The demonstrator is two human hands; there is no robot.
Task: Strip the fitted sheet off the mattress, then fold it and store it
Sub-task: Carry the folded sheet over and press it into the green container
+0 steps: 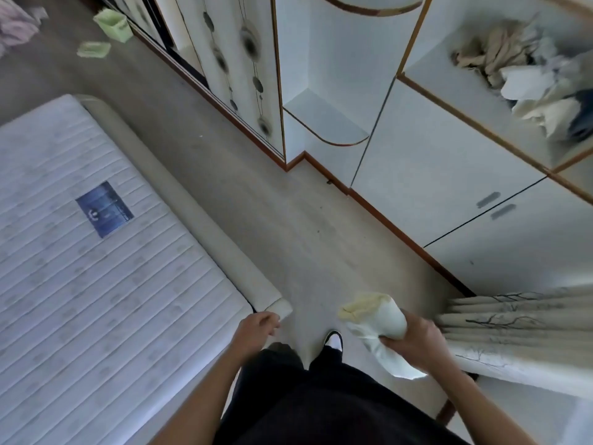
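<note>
Pale folded sheet (377, 319) gripped in your right hand (414, 338), left hand (256, 327) loosely curled and empty, bare mattress (80, 236) behind: storing step; carry it to the open shelf (449, 78).

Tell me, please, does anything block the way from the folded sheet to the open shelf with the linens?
Nothing visible does. The right hand grips the sheet over bare floor, and the shelf stands open up on the right with free space left of its linens. The left hand holds nothing.
</note>
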